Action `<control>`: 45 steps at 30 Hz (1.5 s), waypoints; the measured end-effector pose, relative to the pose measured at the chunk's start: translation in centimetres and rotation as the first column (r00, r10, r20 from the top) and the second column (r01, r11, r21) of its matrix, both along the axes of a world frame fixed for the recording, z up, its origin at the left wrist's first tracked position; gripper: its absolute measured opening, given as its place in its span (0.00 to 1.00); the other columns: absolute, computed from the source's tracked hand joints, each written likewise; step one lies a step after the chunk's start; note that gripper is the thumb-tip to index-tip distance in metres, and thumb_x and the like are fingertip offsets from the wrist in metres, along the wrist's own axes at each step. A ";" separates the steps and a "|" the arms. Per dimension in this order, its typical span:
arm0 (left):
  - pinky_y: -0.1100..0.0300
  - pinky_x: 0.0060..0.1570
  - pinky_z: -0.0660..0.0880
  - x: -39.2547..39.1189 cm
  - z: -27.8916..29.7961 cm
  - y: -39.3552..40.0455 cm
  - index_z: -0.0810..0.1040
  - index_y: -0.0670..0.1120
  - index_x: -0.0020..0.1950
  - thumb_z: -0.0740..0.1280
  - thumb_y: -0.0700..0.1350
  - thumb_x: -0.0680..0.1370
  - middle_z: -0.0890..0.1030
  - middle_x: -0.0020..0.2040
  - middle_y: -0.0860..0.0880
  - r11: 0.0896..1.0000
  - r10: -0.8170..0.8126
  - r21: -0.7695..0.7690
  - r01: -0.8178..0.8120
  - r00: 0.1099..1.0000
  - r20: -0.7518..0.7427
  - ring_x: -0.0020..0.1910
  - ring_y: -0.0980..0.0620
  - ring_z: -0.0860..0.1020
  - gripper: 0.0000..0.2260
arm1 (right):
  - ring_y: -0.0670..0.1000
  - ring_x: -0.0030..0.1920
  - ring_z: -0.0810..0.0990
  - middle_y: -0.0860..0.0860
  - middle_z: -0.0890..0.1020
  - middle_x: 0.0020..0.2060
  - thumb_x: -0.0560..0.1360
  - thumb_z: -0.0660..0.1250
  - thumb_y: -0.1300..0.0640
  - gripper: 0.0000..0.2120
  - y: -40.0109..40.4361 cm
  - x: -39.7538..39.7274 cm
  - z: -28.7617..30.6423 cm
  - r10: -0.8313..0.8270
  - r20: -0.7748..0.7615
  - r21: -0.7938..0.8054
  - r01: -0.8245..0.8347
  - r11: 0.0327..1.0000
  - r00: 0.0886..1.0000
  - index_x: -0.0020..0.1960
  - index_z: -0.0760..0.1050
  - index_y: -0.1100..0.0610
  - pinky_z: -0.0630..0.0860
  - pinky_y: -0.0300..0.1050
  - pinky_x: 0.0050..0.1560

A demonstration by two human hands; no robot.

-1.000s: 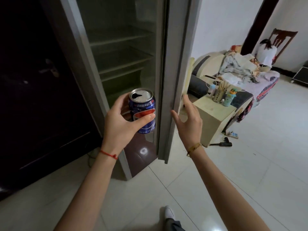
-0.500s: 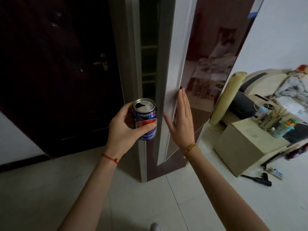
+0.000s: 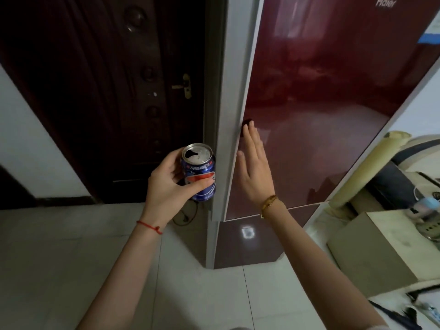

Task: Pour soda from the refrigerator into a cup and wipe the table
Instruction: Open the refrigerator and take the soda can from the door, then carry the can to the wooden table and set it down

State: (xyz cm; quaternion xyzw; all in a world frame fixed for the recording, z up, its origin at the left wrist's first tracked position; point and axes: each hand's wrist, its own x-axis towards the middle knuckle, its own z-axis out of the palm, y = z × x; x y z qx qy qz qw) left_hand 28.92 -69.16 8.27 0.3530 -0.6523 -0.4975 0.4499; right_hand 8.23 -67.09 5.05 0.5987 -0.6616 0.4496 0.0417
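Swung shut, fridge door [image 3: 309,115] under flat right hand [image 3: 256,172] — left hand [image 3: 166,186] grips upright can [image 3: 199,172].

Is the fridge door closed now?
Closed, or nearly. The red fridge door lies flat against the cabinet with no shelves showing, and the right hand presses flat on it. A tight seal cannot be told.

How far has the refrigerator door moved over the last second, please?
Yes: the refrigerator door has swung shut against the cabinet edge, pushed by the right hand.
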 end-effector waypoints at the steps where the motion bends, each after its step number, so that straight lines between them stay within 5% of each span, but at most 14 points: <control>1: 0.70 0.54 0.75 0.0 -0.1 -0.3 0.75 0.48 0.66 0.80 0.37 0.64 0.82 0.58 0.55 1.000 0.011 -0.001 -0.011 1.000 0.000 0.58 0.61 0.80 0.32 | 0.44 0.78 0.46 0.47 0.50 0.79 0.83 0.51 0.55 0.25 -0.7 -0.1 0.1 0.001 0.004 0.012 -0.001 1.000 1.000 0.78 0.49 0.54 0.51 0.54 0.77; 16: 0.69 0.56 0.75 0.8 0.2 -4.5 0.75 0.47 0.67 0.81 0.38 0.65 0.82 0.58 0.54 0.996 -0.082 -0.025 0.084 0.996 0.040 0.58 0.60 0.80 0.32 | 0.44 0.77 0.51 0.45 0.54 0.78 0.84 0.49 0.50 0.23 -4.4 -0.1 2.1 -0.010 0.191 0.078 -0.005 0.997 0.982 0.78 0.54 0.51 0.50 0.49 0.78; 20: 0.70 0.54 0.75 0.9 0.2 -5.2 0.75 0.49 0.65 0.81 0.38 0.65 0.82 0.58 0.56 0.992 -0.123 -0.019 0.124 0.992 0.042 0.58 0.62 0.79 0.31 | 0.43 0.74 0.61 0.48 0.65 0.74 0.83 0.53 0.53 0.21 -3.5 1.6 2.0 -0.093 0.438 0.074 0.068 0.995 0.894 0.75 0.63 0.55 0.56 0.31 0.73; 25: 0.63 0.59 0.76 0.7 -0.6 -5.6 0.75 0.49 0.66 0.81 0.39 0.64 0.82 0.59 0.54 0.983 -0.182 0.002 0.182 0.982 0.053 0.59 0.59 0.79 0.32 | 0.46 0.70 0.69 0.48 0.73 0.68 0.82 0.54 0.50 0.19 -1.5 3.5 -1.3 -0.234 0.683 0.293 0.034 0.956 0.691 0.71 0.70 0.54 0.63 0.42 0.72; 30: 0.67 0.56 0.76 0.1 -1.5 -4.9 0.75 0.48 0.67 0.81 0.38 0.64 0.81 0.59 0.55 0.960 -0.281 0.030 0.280 0.957 0.066 0.58 0.62 0.79 0.33 | 0.53 0.67 0.73 0.56 0.76 0.65 0.84 0.49 0.53 0.21 1.7 5.9 -2.8 -0.220 0.905 0.272 -0.097 0.957 0.363 0.69 0.69 0.63 0.67 0.44 0.68; 35: 0.64 0.58 0.77 -1.1 -3.4 -3.6 0.76 0.52 0.65 0.81 0.40 0.64 0.81 0.59 0.56 0.904 -0.428 0.050 0.425 0.897 0.112 0.59 0.60 0.79 0.32 | 0.58 0.65 0.75 0.61 0.77 0.63 0.84 0.48 0.52 0.23 5.8 8.1 -3.2 -0.305 0.950 0.310 -0.098 0.946 0.065 0.68 0.70 0.65 0.68 0.51 0.70; 41: 0.59 0.59 0.77 -2.9 -5.7 -0.5 0.76 0.50 0.65 0.81 0.39 0.64 0.81 0.61 0.53 0.758 -0.651 0.097 0.645 0.745 0.143 0.61 0.56 0.79 0.32 | 0.57 0.52 0.81 0.59 0.83 0.49 0.83 0.49 0.53 0.21 11.8 10.1 -4.8 -0.245 0.942 0.265 0.065 0.962 -0.229 0.57 0.75 0.64 0.76 0.49 0.58; 45: 0.63 0.59 0.76 -3.9 -6.4 2.6 0.74 0.47 0.67 0.80 0.37 0.65 0.80 0.61 0.53 0.608 -0.793 0.127 0.784 0.590 0.151 0.61 0.58 0.78 0.32 | 0.61 0.59 0.79 0.63 0.81 0.56 0.83 0.48 0.53 0.22 16.2 11.1 -6.2 -0.185 0.911 0.274 0.207 0.939 -0.369 0.61 0.74 0.67 0.71 0.54 0.66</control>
